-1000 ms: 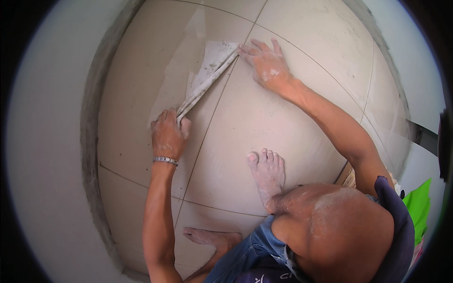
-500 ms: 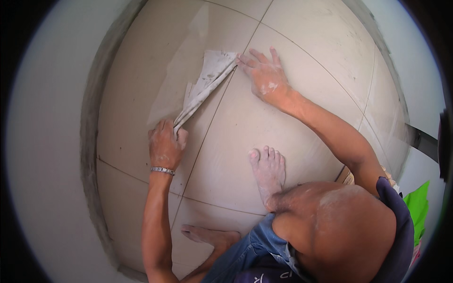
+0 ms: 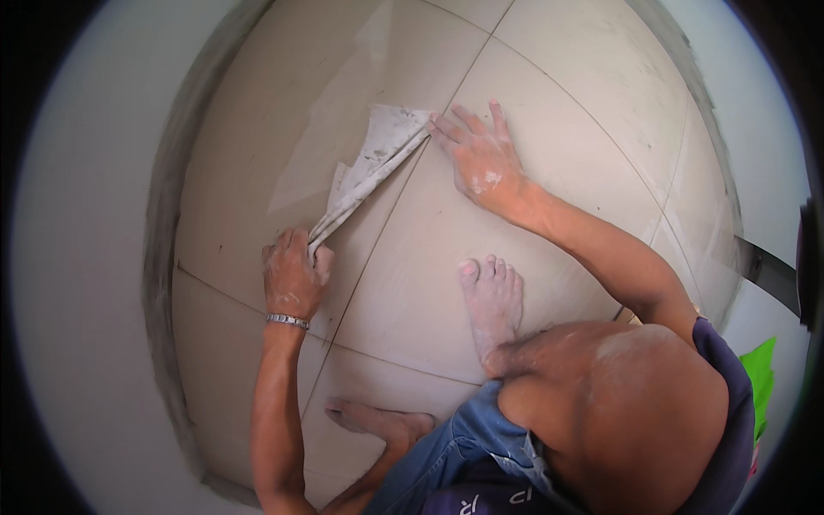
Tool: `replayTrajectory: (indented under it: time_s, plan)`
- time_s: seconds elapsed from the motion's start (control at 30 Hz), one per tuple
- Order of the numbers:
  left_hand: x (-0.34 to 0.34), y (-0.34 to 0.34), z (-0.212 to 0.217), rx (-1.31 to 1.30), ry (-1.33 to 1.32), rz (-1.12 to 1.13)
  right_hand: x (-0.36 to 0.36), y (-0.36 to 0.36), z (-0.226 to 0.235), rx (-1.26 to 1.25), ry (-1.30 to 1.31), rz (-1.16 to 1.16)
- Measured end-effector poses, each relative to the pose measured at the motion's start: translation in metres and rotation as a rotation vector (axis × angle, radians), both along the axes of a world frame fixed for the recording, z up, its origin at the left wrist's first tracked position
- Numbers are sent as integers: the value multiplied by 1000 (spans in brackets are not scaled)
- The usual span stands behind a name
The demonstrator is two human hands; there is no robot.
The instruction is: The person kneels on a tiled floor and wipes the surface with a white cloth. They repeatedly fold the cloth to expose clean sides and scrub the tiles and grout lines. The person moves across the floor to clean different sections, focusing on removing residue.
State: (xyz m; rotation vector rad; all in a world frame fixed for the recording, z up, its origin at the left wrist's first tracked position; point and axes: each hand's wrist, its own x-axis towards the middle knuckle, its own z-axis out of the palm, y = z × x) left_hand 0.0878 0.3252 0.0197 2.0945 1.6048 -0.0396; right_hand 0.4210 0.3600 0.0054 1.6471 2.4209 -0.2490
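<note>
A thin white sheet (image 3: 382, 142) with grey smudges, perhaps paper or film, lies on the beige tiled floor (image 3: 412, 266). Its near edge is gathered into a narrow fold stretched diagonally between my hands. At the lower left end, my left hand (image 3: 294, 273) is closed on the fold, wearing a metal bracelet (image 3: 287, 320). My right hand (image 3: 481, 159) has its thumb-side fingertips at the fold's upper right end, while its other fingers stretch out over the tile. Whitish dust covers both hands.
My bare feet, one (image 3: 493, 300) in front and the other (image 3: 378, 418) lower left, rest on the tiles. Pale walls with a grey bottom strip (image 3: 161, 215) curve along both sides. Something bright green (image 3: 759, 378) stands at the right. A pale wiped-looking patch (image 3: 330, 129) marks the floor beyond the sheet.
My left hand has shifted slightly down and left, with the fold's lower end following it. The right hand stays at the other end; the whole view has shifted a little.
</note>
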Motion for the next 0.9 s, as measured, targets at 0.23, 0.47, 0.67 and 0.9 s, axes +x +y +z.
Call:
replayTrajectory:
  time_s: [0.23, 0.47, 0.67, 0.9]
  plan:
    - [2, 0, 0, 31, 1, -11, 4, 4, -3, -31, 19, 28]
    - [3, 0, 5, 23, 13, -3, 7, 6, -4, -51, 15, 73]
    - [4, 5, 16, -49, 46, -22, 6, 10, -4, -76, 29, 98]
    - [4, 4, 15, -46, 39, -3, 7, 15, 4, -91, 56, 130]
